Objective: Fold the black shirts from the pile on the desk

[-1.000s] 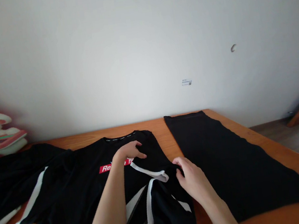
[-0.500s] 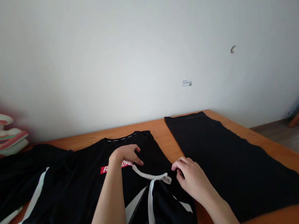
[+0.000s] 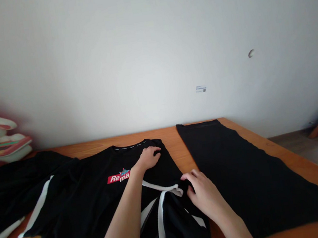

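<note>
Shirt (image 3: 90, 198), black, lies on the wooden table (image 3: 175, 144) beneath the left hand (image 3: 149, 158), whose thumb and forefinger are slightly parted below the collar (image 3: 129, 147). At its right edge, the right hand (image 3: 203, 192) curls its fingers; whether they pinch the shirt cannot be told.

My left forearm (image 3: 119, 220) slants up bare from the bottom edge, left of centre, toward the middle of the frame. There my left hand (image 3: 149, 158) sits back upward, fingers (image 3: 155, 149) loosely extended to the right. My right forearm (image 3: 235, 225) leans up and left from the bottom, right of centre. My right hand (image 3: 202, 192), lower in the frame, curls inward, thumb below the bent index finger.
</note>
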The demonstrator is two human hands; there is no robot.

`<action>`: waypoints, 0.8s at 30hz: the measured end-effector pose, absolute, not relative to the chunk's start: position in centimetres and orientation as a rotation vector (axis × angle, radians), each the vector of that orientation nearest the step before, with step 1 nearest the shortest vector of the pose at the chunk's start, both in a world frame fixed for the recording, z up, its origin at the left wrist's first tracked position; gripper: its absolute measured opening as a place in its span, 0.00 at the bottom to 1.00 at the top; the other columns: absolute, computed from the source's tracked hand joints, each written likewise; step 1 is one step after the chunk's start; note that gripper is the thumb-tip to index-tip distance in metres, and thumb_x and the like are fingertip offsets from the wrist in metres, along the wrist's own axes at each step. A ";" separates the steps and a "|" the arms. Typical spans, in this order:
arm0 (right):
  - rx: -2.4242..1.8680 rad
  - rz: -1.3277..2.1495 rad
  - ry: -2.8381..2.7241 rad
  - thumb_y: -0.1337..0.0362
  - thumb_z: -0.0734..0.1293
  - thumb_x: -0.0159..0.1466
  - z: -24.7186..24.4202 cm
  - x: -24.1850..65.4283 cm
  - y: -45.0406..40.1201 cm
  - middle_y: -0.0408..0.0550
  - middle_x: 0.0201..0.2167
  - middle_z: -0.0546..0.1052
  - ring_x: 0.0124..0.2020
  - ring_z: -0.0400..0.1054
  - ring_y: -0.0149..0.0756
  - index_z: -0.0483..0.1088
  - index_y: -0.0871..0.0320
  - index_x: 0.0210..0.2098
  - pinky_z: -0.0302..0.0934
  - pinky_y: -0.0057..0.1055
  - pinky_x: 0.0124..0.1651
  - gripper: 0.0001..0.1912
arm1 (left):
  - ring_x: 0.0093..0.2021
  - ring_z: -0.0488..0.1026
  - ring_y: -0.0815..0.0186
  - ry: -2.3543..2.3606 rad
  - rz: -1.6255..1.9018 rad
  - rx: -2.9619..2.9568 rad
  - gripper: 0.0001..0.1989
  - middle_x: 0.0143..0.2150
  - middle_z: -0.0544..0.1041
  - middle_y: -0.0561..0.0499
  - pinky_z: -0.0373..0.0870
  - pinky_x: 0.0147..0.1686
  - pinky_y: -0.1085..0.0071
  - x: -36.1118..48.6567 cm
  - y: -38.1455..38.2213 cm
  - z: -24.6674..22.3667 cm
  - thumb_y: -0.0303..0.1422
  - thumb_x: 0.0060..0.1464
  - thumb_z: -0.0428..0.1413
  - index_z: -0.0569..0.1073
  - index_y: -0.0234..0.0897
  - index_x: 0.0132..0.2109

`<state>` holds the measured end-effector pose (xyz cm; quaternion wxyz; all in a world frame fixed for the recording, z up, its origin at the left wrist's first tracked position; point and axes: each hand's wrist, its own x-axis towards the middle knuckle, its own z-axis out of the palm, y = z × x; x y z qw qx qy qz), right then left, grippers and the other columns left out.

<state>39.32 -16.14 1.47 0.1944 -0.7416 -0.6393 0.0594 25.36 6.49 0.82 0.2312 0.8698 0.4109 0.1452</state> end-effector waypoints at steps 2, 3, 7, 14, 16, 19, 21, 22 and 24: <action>-2.092 0.172 -1.801 0.79 0.61 0.60 1.6 39.3 -16.1 0.50 0.45 0.75 0.48 0.71 0.43 0.74 0.53 0.48 0.66 0.34 0.49 0.22 | 0.65 0.66 0.51 1.165 0.412 2.434 0.22 0.65 0.72 0.46 0.63 0.63 0.55 26.0 6.3 0.1 0.27 0.58 0.51 0.75 0.40 0.58; -2.101 0.174 -1.801 0.79 0.61 0.60 1.6 39.2 -16.1 0.50 0.45 0.75 0.48 0.71 0.43 0.74 0.53 0.49 0.66 0.35 0.49 0.22 | 0.66 0.64 0.50 1.183 0.423 2.451 0.25 0.66 0.70 0.46 0.63 0.62 0.52 26.2 6.1 -0.2 0.26 0.58 0.49 0.73 0.40 0.60; -2.142 0.145 -1.786 0.79 0.61 0.60 1.7 39.2 -16.0 0.50 0.45 0.75 0.48 0.71 0.44 0.74 0.52 0.48 0.66 0.35 0.47 0.23 | 0.68 0.58 0.51 1.212 0.492 2.524 0.33 0.73 0.58 0.47 0.62 0.62 0.50 26.5 5.5 -0.6 0.23 0.59 0.45 0.61 0.42 0.70; -1.929 0.096 -1.760 0.75 0.66 0.59 2.6 38.3 -16.4 0.51 0.43 0.74 0.47 0.70 0.45 0.72 0.55 0.43 0.65 0.37 0.48 0.14 | 0.62 0.67 0.52 1.216 0.411 2.603 0.24 0.63 0.70 0.40 0.67 0.58 0.57 26.6 4.5 2.0 0.25 0.60 0.48 0.69 0.39 0.62; -1.875 0.149 -1.702 0.68 0.67 0.63 2.9 38.0 -16.5 0.48 0.39 0.74 0.42 0.71 0.41 0.69 0.54 0.40 0.65 0.34 0.44 0.05 | 0.52 0.75 0.57 1.168 0.323 2.603 0.17 0.52 0.78 0.43 0.70 0.51 0.64 26.4 4.6 3.0 0.30 0.62 0.49 0.73 0.39 0.55; -1.938 0.207 -1.641 0.58 0.69 0.64 3.0 37.6 -16.5 0.45 0.35 0.75 0.37 0.72 0.39 0.67 0.53 0.36 0.63 0.31 0.38 0.08 | 0.40 0.79 0.59 1.093 0.104 2.586 0.08 0.39 0.82 0.48 0.72 0.41 0.69 25.9 4.7 4.0 0.34 0.58 0.54 0.77 0.40 0.40; -2.019 0.209 -1.650 0.59 0.71 0.62 2.8 37.5 -16.4 0.45 0.35 0.76 0.37 0.73 0.40 0.66 0.53 0.34 0.61 0.31 0.37 0.09 | 0.39 0.79 0.59 1.074 -0.020 2.571 0.05 0.37 0.83 0.48 0.71 0.39 0.69 25.5 4.7 4.2 0.33 0.54 0.56 0.77 0.40 0.35; -2.052 0.206 -1.663 0.60 0.71 0.62 2.7 37.4 -16.3 0.45 0.35 0.76 0.38 0.73 0.40 0.66 0.53 0.34 0.60 0.30 0.37 0.09 | 0.40 0.79 0.59 1.072 -0.064 2.564 0.05 0.38 0.83 0.48 0.71 0.39 0.69 25.4 4.7 4.3 0.31 0.53 0.56 0.77 0.40 0.35; -2.099 0.212 -1.678 0.62 0.71 0.62 2.6 37.2 -16.1 0.45 0.35 0.76 0.38 0.73 0.39 0.67 0.53 0.34 0.59 0.30 0.37 0.07 | 0.42 0.79 0.59 1.068 -0.137 2.547 0.08 0.41 0.83 0.48 0.71 0.39 0.70 25.1 4.5 4.6 0.30 0.50 0.55 0.77 0.40 0.38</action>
